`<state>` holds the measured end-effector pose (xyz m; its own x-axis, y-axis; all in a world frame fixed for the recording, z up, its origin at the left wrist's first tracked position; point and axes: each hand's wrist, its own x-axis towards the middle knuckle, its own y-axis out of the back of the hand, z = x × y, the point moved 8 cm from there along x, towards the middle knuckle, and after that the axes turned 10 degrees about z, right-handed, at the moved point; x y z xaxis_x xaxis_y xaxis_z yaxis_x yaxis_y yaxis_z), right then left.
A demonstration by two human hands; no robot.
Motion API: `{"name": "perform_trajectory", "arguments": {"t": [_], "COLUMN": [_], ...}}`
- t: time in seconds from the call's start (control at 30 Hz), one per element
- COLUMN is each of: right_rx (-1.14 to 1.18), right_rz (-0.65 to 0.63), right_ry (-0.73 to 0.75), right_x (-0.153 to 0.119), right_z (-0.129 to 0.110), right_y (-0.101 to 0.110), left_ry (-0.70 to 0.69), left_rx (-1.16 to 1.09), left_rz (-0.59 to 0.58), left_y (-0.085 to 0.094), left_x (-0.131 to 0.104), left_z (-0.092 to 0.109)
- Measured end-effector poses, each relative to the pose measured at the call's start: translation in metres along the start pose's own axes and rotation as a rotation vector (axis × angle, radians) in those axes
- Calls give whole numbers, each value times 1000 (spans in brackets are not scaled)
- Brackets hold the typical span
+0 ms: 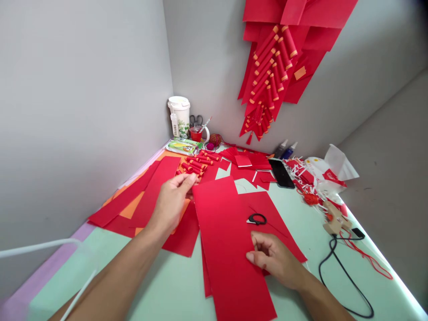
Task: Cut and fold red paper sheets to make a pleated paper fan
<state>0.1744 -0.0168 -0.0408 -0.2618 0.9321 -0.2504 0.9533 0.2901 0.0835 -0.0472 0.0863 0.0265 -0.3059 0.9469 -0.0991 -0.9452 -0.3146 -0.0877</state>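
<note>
Currently, I have a long rectangular red paper sheet [230, 240] at the frame's lower centre, my left hand [172, 196] pinching its top-left corner, my right hand [274, 256] curled at its right edge, whether gripping I cannot tell.

paper sheet [230, 249] before paper rolls [196, 165] | phone [281, 173] right of rolls | cup [181, 117] behind rolls

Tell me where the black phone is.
In the head view, the phone lies on the table right of centre, beyond the right hand, just in front of the two nozzle bottles and left of the shredded paper.
</note>
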Motion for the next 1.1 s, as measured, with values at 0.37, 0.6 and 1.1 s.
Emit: {"name": "perform_trajectory", "arguments": {"t": [0.37,0.6,1.1], "right_rx": [98,166,99], "right_rz": [283,360,369], "right_ry": [60,103,59], "right_x": [10,15,12], "right_z": [-3,1,-6], "right_y": [26,40,40], "left_ry": [180,159,77], "left_rx": [198,276,237], "left_rz": [-521,-555,-352], "left_y": [-45,-48,-40], "left_x": [-32,-29,-20], "left_z": [-30,-37,-22]}}
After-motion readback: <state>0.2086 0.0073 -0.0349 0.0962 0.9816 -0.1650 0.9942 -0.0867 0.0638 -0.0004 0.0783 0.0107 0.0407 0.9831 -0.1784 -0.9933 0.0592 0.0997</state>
